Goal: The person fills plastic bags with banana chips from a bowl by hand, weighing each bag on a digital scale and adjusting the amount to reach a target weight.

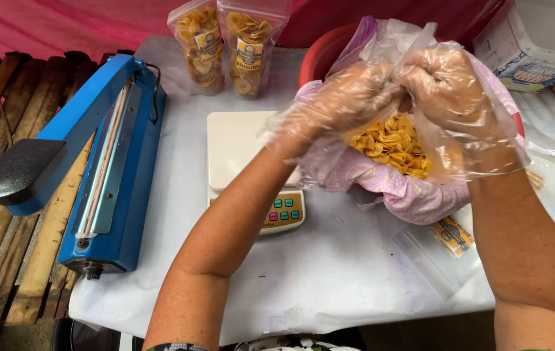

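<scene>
Gloved hands at work over a tub of yellow chips on a white-covered bench.

Nearest, by the bench's front right edge, lies an empty clear pouch (pixel 435 252) with a small yellow-and-blue label. Above the bench's middle, the left hand (pixel 345 101) and right hand (pixel 449 88), both in thin clear plastic gloves, are curled tight, pinching the plastic of the right glove between them. Just under them, golden banana chips (pixel 391 143) fill a red tub (pixel 319 55) lined with a pink cloth. A cream scale (pixel 245 166) sits left of it; a blue heat sealer (pixel 105 175) overhangs the left edge. At the far edge stand two filled chip bags (pixel 228 49) with round yellow labels, and a white box (pixel 528 42) occupies the far right corner.
</scene>
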